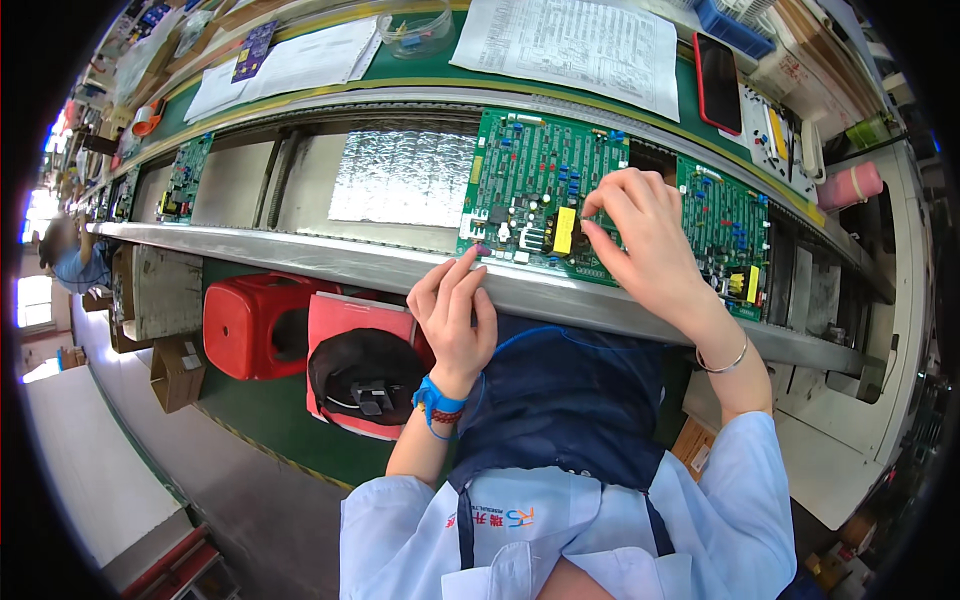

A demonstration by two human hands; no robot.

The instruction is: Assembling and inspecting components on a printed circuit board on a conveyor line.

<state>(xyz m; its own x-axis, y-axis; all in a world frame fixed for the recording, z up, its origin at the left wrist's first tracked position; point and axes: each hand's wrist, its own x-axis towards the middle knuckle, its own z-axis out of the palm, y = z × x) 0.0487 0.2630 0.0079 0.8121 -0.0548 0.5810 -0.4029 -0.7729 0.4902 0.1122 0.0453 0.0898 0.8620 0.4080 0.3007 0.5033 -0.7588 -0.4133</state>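
A green circuit board [495, 160] full of small parts lies on the metal rail track in front of me. At its lower left corner, the fingertips of my left hand [452, 318] touch the board's edge beside a small purple part [482, 249]. The fingers are loosely bent, with the thumb apart from them. My right hand [645, 235] reaches over the board's right side, thumb and forefinger pinched together just right of a yellow block-shaped component [563, 231]. Whatever lies between those fingertips is dark and too small to name.
A second green board [722, 225] sits close on the right, partly behind my right wrist. Farther left, another board [186, 178] rests on the track, past a silvery sheet [400, 178]. Beyond the rail lie printed papers [570, 50] and a red-edged phone [717, 85]. A red stool [240, 325] stands below.
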